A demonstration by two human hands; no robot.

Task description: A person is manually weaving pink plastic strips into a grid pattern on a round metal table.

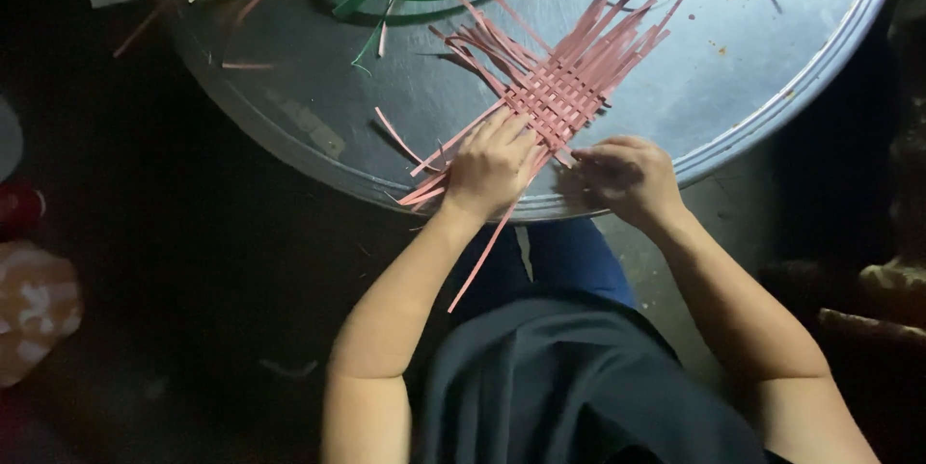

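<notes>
Pink woven strips (564,88) on a round metal tray (772,107), both hands — left (492,170), right (627,175) — pressed flat on their near edge.

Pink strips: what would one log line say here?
left hand: pressing pink woven strips | right hand: pinching strip end | surface: round metal tray

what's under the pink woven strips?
The woven pink strips lie flat on a round metal tray. The left hand presses down their near ends; the tray surface directly beneath the weave and hand is covered.
</notes>
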